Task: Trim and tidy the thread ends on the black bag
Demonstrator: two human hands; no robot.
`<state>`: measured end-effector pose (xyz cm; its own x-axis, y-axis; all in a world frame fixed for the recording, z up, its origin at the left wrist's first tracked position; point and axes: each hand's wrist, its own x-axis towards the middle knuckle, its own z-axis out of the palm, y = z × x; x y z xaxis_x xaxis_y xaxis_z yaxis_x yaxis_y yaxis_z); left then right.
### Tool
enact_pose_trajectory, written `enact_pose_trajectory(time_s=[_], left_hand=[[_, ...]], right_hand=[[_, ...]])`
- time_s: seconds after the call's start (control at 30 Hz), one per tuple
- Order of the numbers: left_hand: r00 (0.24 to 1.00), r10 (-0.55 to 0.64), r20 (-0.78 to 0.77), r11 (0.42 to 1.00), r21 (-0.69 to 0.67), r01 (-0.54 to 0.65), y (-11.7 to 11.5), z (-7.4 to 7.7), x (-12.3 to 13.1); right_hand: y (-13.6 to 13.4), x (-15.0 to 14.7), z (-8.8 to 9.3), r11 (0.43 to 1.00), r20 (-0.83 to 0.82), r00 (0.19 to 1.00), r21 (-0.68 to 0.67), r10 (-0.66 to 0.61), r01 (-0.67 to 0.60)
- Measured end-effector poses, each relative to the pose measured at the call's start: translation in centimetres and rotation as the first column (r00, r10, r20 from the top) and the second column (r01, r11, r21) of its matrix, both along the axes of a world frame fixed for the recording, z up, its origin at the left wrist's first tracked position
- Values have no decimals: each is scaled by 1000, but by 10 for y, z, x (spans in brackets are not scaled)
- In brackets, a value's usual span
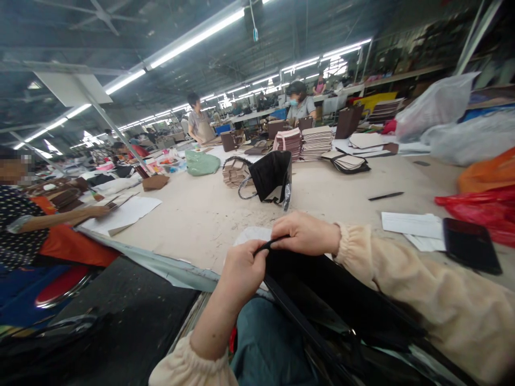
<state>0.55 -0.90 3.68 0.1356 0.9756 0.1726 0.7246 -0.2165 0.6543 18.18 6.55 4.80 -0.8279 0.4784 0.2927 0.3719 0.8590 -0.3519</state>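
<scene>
A large black bag point(333, 289) lies across my lap and against the table edge, its mouth facing me. My left hand point(244, 268) pinches the bag's edge at its far end, thumb on top. Right beside it, my right hand point(301, 233) grips the same edge between thumb and fingers. The two hands nearly touch. Beyond them on the table stands a smaller black bag point(273, 174) with handles and a bit of clear plastic wrap. What lies inside the large bag is too dark to make out.
A phone point(470, 244), white papers point(412, 224) and a black pen point(385, 196) lie to the right, near a red plastic bag point(483, 212). Stacked panels point(317, 143) and a green plastic bag point(202, 162) stand farther back. At left, a co-worker's hand point(98, 210) rests over white sheets.
</scene>
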Motion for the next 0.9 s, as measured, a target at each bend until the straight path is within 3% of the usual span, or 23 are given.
enact_pose_trajectory(time_s=[0.1,0.2,0.43,0.67,0.9], left_hand=[[995,12,95,995,-95,-3,-3,-1,-3],[998,31,60,988,-154,-22,-7,0,-6],[972,116,-207,990,-49,-129,-8,7,-4],[910,98,-403,994,1,-106,-4,14,1],[906,47,-421,998,-14,-58,-9,14,-2]], right_hand=[[0,0,-1,1000,-10,1000,-4,8,-8],[2,0,-3,1000,-29,1000,-7,2,-2],[5,1,-4,1000,-36,999,-12,-2,1],[5,0,-5,1000,-21,1000,7,1,-1],[4,-1,-5,1000,-29,1000,18,9,-8]])
